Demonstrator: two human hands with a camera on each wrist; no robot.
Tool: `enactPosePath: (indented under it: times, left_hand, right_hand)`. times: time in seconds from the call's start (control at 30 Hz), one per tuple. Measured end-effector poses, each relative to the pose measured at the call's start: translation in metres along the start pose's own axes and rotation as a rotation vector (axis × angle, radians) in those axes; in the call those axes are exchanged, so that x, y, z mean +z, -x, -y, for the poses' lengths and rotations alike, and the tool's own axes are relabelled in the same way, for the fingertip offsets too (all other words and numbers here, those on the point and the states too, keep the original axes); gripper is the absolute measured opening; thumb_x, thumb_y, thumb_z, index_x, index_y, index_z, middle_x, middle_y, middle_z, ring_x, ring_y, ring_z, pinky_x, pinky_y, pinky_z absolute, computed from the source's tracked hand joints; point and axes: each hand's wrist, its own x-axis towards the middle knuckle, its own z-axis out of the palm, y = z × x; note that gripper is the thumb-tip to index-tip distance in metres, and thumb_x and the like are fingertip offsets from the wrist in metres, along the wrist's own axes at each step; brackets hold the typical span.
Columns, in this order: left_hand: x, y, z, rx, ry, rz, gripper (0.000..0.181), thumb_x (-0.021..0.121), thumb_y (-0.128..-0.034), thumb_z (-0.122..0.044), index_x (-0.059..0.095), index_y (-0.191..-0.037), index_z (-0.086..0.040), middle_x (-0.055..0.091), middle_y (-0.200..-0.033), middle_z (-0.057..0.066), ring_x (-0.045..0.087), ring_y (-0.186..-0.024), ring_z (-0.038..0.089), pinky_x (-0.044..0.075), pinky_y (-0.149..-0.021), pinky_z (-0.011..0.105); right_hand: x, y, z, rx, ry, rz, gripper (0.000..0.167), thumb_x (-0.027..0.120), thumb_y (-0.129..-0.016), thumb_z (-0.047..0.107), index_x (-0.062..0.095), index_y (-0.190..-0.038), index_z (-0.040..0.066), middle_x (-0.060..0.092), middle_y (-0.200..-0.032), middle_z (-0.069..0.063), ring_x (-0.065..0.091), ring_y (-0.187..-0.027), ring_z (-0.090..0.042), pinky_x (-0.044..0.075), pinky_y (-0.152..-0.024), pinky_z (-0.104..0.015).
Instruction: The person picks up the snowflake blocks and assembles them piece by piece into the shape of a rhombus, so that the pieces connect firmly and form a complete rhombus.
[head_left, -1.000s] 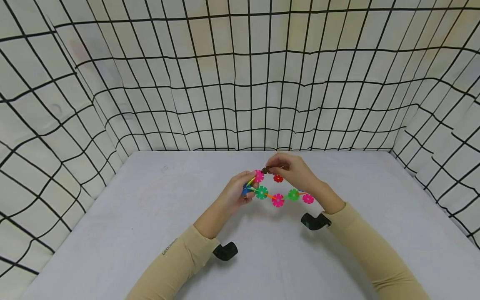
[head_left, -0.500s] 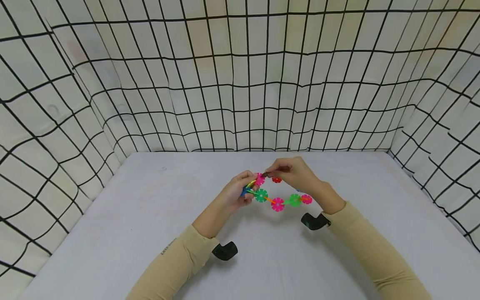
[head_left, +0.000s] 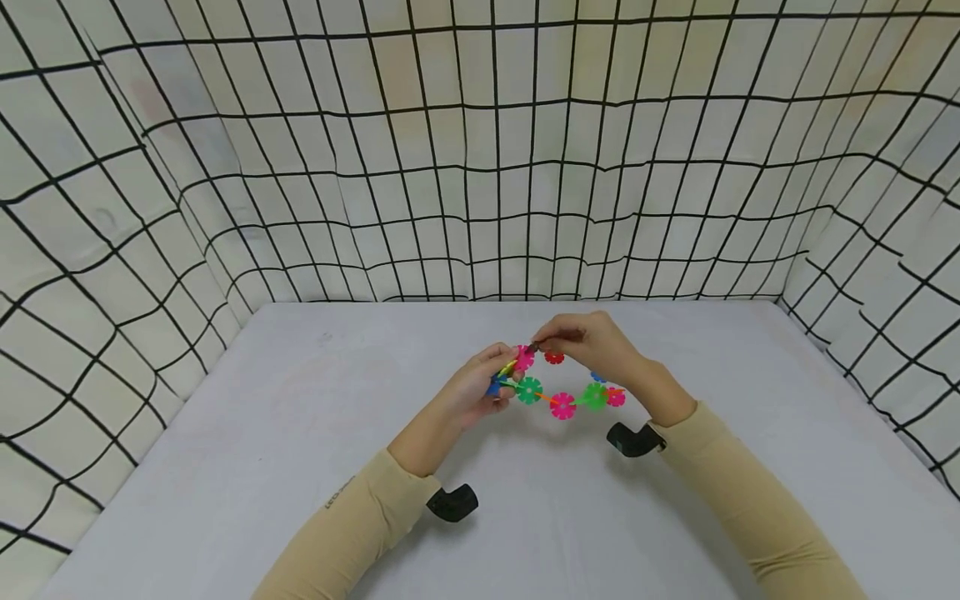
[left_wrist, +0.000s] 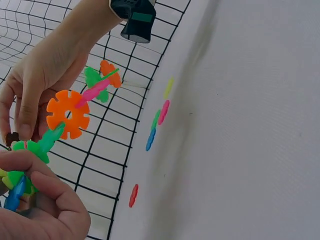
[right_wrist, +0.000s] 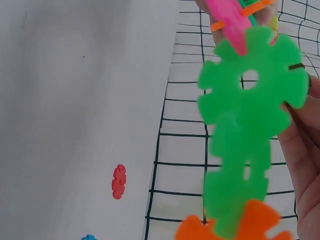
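My left hand (head_left: 480, 387) grips one end of a chain of notched plastic flower discs, around a blue disc (head_left: 495, 387) and a yellow one. From there the chain hangs to the right through a green disc (head_left: 529, 390), a pink disc (head_left: 562, 406) and a light green disc (head_left: 596, 396). The fingertips of my right hand (head_left: 592, 342) pinch a small brown disc (left_wrist: 12, 137) against the held end, beside an upright pink disc (head_left: 524, 358). An orange disc (left_wrist: 68, 114) of the chain faces the left wrist camera. Fingers hide where the brown disc meets its neighbour.
Several loose discs lie on the white table, among them a red disc (left_wrist: 133, 195), a blue disc (left_wrist: 150, 139) and a yellow disc (left_wrist: 169, 87). A black grid on white walls (head_left: 480, 200) surrounds the table's far side and both flanks.
The brown disc has come down slightly with my right fingers and less of it shows. The hanging chain has swung a little, and my left hand keeps its grip.
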Motion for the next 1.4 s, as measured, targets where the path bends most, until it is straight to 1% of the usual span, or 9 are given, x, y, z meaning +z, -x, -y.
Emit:
enactPosePath:
  times: [0.17,0.33,0.6,0.77,0.97,1.03,1.17,1.3,1.4]
  left_hand:
    - [0.002,-0.001,0.001,-0.005,-0.008,-0.023,0.024,0.048,-0.1108,-0.026,0.055,-0.089,-0.019,0.057,-0.090,-0.001,0.044,-0.055,0.008,0.037,-0.058,0.022]
    - [0.000,0.000,0.001,0.005,-0.011,-0.047,0.022,0.047,-0.1112,-0.026,0.054,-0.093,-0.017,0.065,-0.105,0.002,0.044,-0.058,0.009,0.039,-0.060,0.022]
    - [-0.004,0.000,0.002,0.011,0.070,0.003,0.017,0.043,-0.1122,-0.024,0.047,-0.102,-0.011,0.068,-0.127,0.019,0.050,-0.062,0.009,0.047,-0.063,0.017]
    - [-0.006,-0.002,0.002,0.001,0.105,-0.054,0.018,0.043,-0.1123,-0.024,0.048,-0.108,-0.007,0.070,-0.119,0.018,0.055,-0.063,0.010,0.051,-0.065,0.019]
    - [-0.008,-0.001,0.004,-0.012,0.146,-0.123,0.041,0.043,-0.1116,-0.022,0.038,-0.147,-0.002,0.059,-0.110,0.015,0.060,-0.066,0.012,0.054,-0.068,0.023]
    - [-0.007,-0.001,0.003,-0.020,0.152,-0.130,0.046,0.043,-0.1109,-0.022,0.033,-0.152,-0.003,0.058,-0.113,0.017,0.061,-0.066,0.013,0.054,-0.069,0.024]
    - [-0.006,0.000,0.002,-0.040,0.167,-0.124,0.036,0.047,-0.1071,-0.022,0.043,-0.140,-0.006,0.058,-0.122,0.020,0.064,-0.070,0.015,0.055,-0.068,0.025]
    - [-0.005,0.001,0.002,-0.058,0.194,-0.105,0.023,0.046,-0.1020,-0.019,0.044,-0.122,-0.009,0.053,-0.125,0.018,0.062,-0.076,0.018,0.056,-0.068,0.024]
    - [-0.004,0.001,0.003,-0.060,0.208,-0.084,0.015,0.042,-0.0989,-0.015,0.043,-0.112,-0.009,0.053,-0.127,0.016,0.060,-0.077,0.019,0.055,-0.068,0.025]
  right_hand:
    - [-0.005,0.001,0.002,0.042,0.057,-0.043,0.023,0.071,-0.092,-0.006,0.074,-0.115,-0.004,0.075,-0.109,-0.015,0.074,-0.096,-0.026,0.057,-0.086,-0.028]
    - [-0.014,0.004,0.000,0.110,0.080,-0.086,0.026,0.070,-0.094,-0.003,0.071,-0.120,-0.003,0.075,-0.111,-0.015,0.074,-0.096,-0.027,0.057,-0.085,-0.024]
    - [-0.031,0.016,-0.005,0.169,0.077,-0.154,0.026,0.069,-0.096,-0.002,0.070,-0.121,-0.004,0.074,-0.111,-0.019,0.073,-0.099,-0.031,0.054,-0.085,-0.018]
    - [-0.037,0.025,-0.008,0.224,0.123,-0.186,0.025,0.069,-0.098,0.003,0.070,-0.122,-0.003,0.074,-0.111,-0.017,0.073,-0.099,-0.030,0.053,-0.083,-0.015]
    - [-0.045,0.039,-0.017,0.291,0.144,-0.232,0.025,0.067,-0.100,0.005,0.069,-0.123,-0.004,0.073,-0.113,-0.019,0.072,-0.094,-0.022,0.054,-0.079,-0.016]
    - [-0.048,0.043,-0.020,0.329,0.135,-0.238,0.025,0.066,-0.101,0.007,0.069,-0.124,-0.003,0.073,-0.114,-0.019,0.072,-0.093,-0.017,0.055,-0.078,-0.018]
    - [-0.054,0.050,-0.027,0.410,0.111,-0.195,0.027,0.065,-0.102,0.011,0.068,-0.125,-0.003,0.072,-0.116,-0.020,0.072,-0.095,-0.022,0.058,-0.081,-0.028]
    - [-0.055,0.055,-0.033,0.477,0.128,-0.069,0.031,0.065,-0.102,0.014,0.066,-0.128,-0.003,0.071,-0.119,-0.020,0.069,-0.102,-0.033,0.057,-0.087,-0.039]
    - [-0.054,0.058,-0.037,0.516,0.149,0.015,0.034,0.067,-0.101,0.015,0.066,-0.130,-0.002,0.070,-0.120,-0.017,0.067,-0.105,-0.033,0.056,-0.088,-0.041]
